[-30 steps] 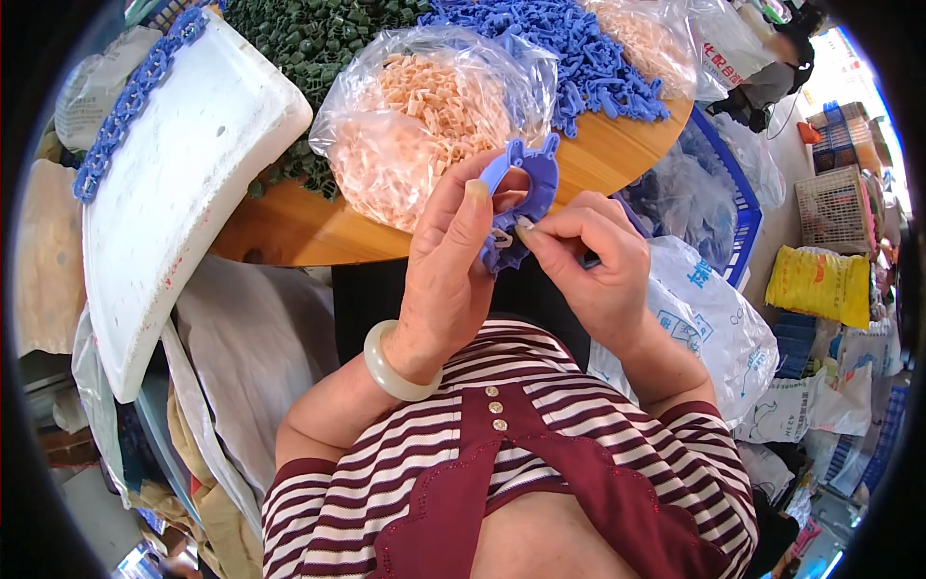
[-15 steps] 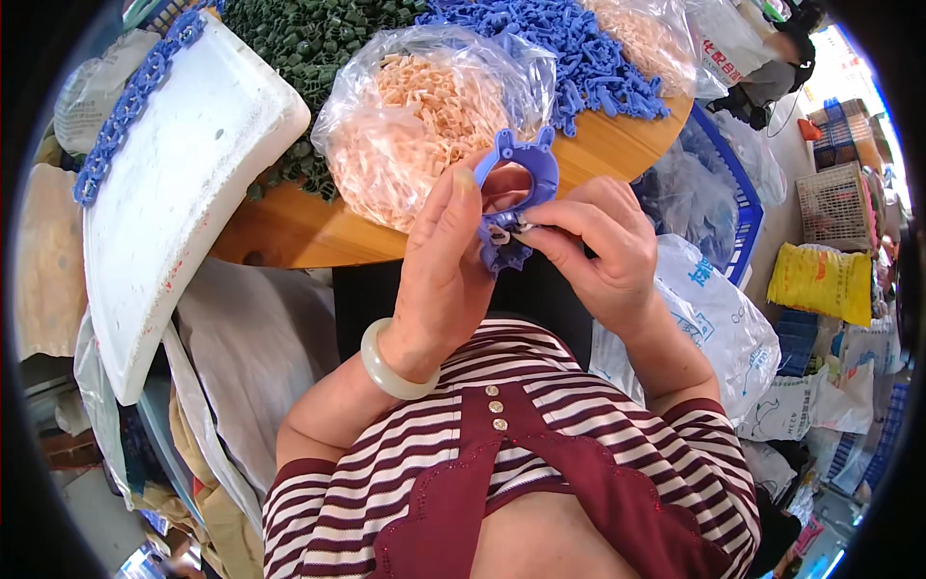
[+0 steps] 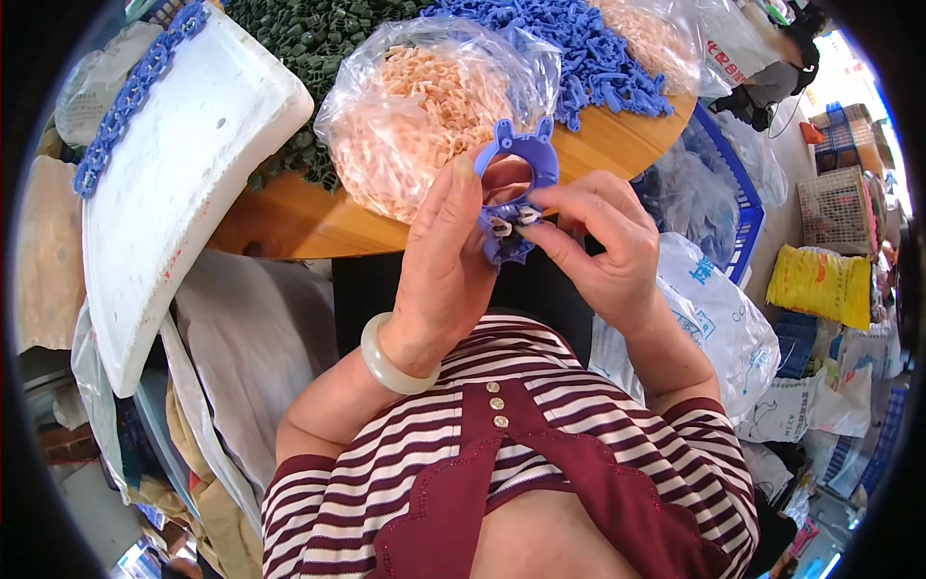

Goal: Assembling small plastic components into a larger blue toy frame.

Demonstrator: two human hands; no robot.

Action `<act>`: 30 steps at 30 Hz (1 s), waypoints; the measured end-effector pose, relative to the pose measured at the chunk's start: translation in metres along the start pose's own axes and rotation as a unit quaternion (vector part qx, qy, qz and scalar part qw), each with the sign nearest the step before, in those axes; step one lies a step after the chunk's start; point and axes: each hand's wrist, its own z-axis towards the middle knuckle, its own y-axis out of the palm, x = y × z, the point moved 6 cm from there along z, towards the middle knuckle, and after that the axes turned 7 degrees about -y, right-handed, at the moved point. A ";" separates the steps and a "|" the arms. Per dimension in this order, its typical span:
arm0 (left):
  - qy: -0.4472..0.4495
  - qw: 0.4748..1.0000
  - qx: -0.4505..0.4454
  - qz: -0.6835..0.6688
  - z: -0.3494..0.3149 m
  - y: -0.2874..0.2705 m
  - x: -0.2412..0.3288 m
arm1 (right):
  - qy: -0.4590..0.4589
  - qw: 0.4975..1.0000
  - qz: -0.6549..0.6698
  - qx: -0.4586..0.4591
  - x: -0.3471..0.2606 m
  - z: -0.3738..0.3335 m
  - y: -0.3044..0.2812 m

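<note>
Head view: blue-violet plastic ring part w/ two lugs (image 3: 547, 174), gripped in bare L hand (image 3: 444, 265), in front of near edge of light-brown wooden table (image 3: 299, 230).
We see two small white pcs (image 3: 500, 227) seated side by side at ring part's lower section; R hand (image 3: 614, 246) thumb + index tips sit close around R-side pc., other fingers curled; we can't tell if tips grip it. Beyond, on table: clear plastic bag (image 3: 340, 95) of peach plastic pcs, dark-green plastic pile (image 3: 304, 43), blue plastic pile (image 3: 603, 72).
</note>
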 end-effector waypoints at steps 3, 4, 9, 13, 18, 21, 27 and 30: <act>0.013 1.000 -0.007 0.018 -0.001 0.002 0.003 | -0.002 0.999 -0.034 0.025 -0.001 -0.002 0.001; 0.014 1.000 -0.006 0.017 -0.001 0.003 0.003 | -0.003 0.999 -0.034 0.025 -0.001 -0.002 0.001; 0.023 0.999 0.019 0.040 -0.003 0.001 0.004 | -0.017 0.999 -0.028 0.017 -0.003 -0.004 0.005; 0.015 0.999 0.019 0.023 -0.003 -0.001 0.003 | 0.007 1.000 -0.009 0.011 -0.002 -0.005 0.006; 0.010 1.000 0.024 0.008 -0.005 0.001 0.006 | 0.066 0.998 0.004 0.013 -0.004 -0.004 0.006; 0.014 1.000 0.018 0.013 -0.005 0.001 0.008 | 0.012 1.000 -0.022 0.010 -0.003 -0.004 0.004; 0.013 0.999 0.034 0.018 -0.005 0.000 0.007 | -0.015 0.999 -0.036 0.022 -0.005 -0.002 0.007; -0.011 0.999 0.035 0.006 -0.005 -0.001 0.006 | -0.006 1.000 -0.009 0.008 -0.002 0.002 0.006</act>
